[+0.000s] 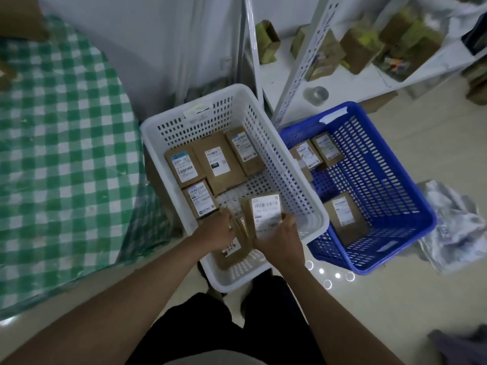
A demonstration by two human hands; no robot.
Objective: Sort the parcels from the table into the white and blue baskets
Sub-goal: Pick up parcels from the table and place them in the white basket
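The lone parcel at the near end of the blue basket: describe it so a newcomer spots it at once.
Find the blue basket on the floor, right of the white basket. Two parcels crowd its far corner by the shelf. The lone parcel lies by itself at the near end, its white label facing up.

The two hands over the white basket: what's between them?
In the head view, brown parcels stand on edge between the left hand and right hand.
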